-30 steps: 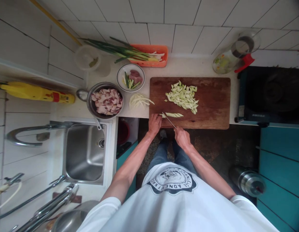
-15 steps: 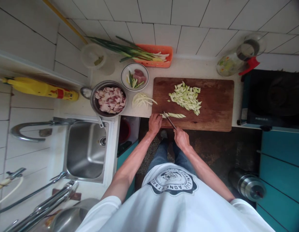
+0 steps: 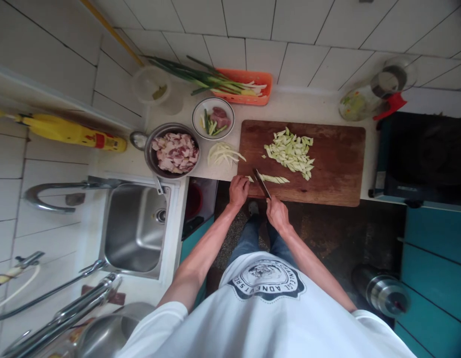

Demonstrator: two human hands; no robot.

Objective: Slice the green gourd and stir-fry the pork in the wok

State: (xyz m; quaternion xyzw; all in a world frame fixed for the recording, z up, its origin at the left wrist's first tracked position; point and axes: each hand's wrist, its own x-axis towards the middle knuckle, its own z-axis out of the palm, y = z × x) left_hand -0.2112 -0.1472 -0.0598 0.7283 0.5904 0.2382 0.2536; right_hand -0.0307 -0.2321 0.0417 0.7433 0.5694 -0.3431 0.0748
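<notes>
The right hand (image 3: 277,213) is closed around the handle of a knife (image 3: 261,182), whose blade slants up and to the left onto the near edge of the wooden cutting board (image 3: 334,159). The blade meets a short row of pale green vegetable strips (image 3: 274,178) lying along that edge. The left hand (image 3: 239,189) sits just left of the blade with fingers curled down on the end of the strips, at the board's near left corner. Further back on the board lies a heap of cut green pieces (image 3: 290,152).

Left of the board, on the white tabletop (image 3: 290,107), lies a small pile of white onion slivers (image 3: 222,154), then a metal pot of raw meat chunks (image 3: 174,151), and behind them a small bowl (image 3: 213,118) with meat and green bits. An orange basket (image 3: 248,84) against the tiled wall holds long scallions (image 3: 193,75). A yellow bottle (image 3: 66,132) lies on a ledge at the left; its red label is too small to read. A steel sink (image 3: 135,233) sits below the pot.

The white shirt carries a round dark emblem (image 3: 266,281) with lettering seen upside down and not clearly legible. A glass jug with a red part (image 3: 375,92) at the far right is blurred, and the dark stove (image 3: 424,149) beside it is cut off by the frame.
</notes>
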